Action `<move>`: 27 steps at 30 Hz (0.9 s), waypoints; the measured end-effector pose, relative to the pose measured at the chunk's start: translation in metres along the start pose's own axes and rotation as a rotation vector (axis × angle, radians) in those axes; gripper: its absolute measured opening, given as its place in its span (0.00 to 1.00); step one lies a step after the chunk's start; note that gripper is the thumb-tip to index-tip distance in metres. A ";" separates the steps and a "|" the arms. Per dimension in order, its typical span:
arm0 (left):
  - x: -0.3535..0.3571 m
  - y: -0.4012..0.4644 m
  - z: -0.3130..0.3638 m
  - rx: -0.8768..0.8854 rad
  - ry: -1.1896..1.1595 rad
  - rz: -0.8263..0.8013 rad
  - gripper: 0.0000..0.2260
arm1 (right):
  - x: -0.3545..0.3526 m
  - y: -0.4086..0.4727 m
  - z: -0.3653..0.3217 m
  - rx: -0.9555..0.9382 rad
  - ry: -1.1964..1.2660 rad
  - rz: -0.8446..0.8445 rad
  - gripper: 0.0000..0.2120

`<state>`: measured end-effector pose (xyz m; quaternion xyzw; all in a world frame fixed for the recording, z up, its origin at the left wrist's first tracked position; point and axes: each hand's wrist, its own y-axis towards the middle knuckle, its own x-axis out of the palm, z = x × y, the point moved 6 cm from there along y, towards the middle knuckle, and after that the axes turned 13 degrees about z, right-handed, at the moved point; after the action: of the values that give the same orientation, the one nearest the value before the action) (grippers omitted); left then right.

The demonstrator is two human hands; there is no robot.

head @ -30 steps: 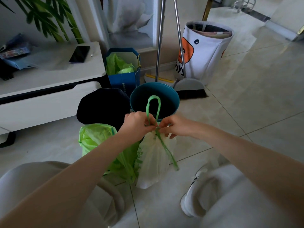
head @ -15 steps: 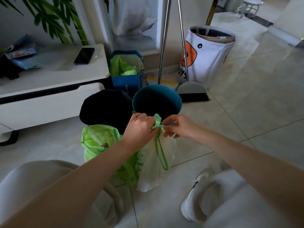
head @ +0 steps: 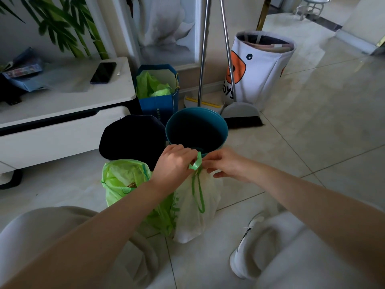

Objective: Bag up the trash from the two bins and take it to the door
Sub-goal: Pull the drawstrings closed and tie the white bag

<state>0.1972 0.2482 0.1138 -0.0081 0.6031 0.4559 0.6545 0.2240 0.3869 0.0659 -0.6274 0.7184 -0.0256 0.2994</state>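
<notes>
While I look down from the head camera, my left hand (head: 174, 163) and right hand (head: 224, 164) meet over the gathered neck of the white trash bag (head: 195, 213), which stands on the floor tiles between my knees. Both hands pinch the green drawstring (head: 196, 163) at the top of that bag: the left has its fingers curled round the short loop that sticks up, and the right nips the string from the other side with thumb and fingertips. A longer loop of the same string hangs down the front of the bag. Just beside it, touching on its left, stands the green trash bag (head: 123, 180), its mouth open and some brown scrap showing inside. Behind the two bags sit the black bin (head: 131, 136) and the teal bin (head: 196, 130), side by side. Farther back I see a blue paper bag (head: 159, 105) with green liners in it, a broom (head: 242, 117) and dustpan (head: 205, 102) against the wall, a white toy basket (head: 260, 69), and a phone (head: 103, 72) lying on the white worktop (head: 68, 99)
</notes>
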 end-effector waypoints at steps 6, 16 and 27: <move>0.001 0.000 -0.001 -0.066 -0.080 -0.023 0.05 | -0.001 0.000 -0.009 -0.002 -0.042 0.054 0.09; 0.010 -0.005 -0.032 -0.290 -0.168 0.002 0.04 | -0.037 -0.004 -0.033 0.027 0.170 0.124 0.14; 0.014 -0.010 -0.055 -0.809 -0.618 -0.135 0.06 | -0.074 -0.005 -0.034 0.140 0.566 0.230 0.17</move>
<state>0.1578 0.2197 0.0826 -0.1645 0.1551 0.5905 0.7747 0.2153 0.4425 0.1254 -0.4876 0.8361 -0.2145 0.1310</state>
